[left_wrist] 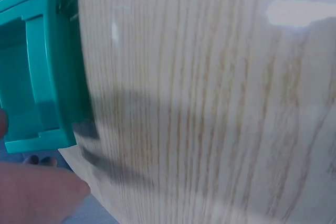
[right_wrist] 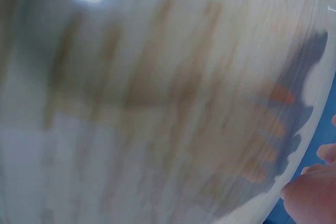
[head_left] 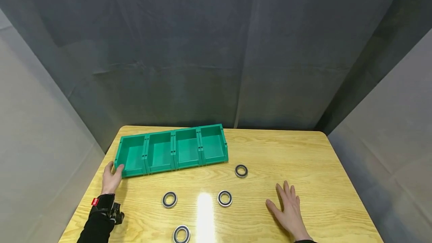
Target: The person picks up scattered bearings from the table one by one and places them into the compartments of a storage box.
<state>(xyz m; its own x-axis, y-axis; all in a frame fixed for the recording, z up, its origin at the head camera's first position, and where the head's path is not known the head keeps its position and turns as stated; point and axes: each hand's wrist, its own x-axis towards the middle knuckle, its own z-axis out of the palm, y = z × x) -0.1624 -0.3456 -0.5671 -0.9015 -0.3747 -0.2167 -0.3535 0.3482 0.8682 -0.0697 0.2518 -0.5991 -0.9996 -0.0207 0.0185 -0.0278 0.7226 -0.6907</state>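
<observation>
Nearest us, the right hand [head_left: 288,213] has empty, spread fingers. Beyond, the left hand [head_left: 111,178] has its fingers parted round the near-left corner of the green bins [head_left: 174,151], grip unclear to us; their long axis runs rightward, slightly away.

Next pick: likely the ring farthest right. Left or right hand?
Right hand, I'd say: it's empty, fingers spread, and closer to that ring in the head view. The left hand is off at the left end of the green bin row.
</observation>
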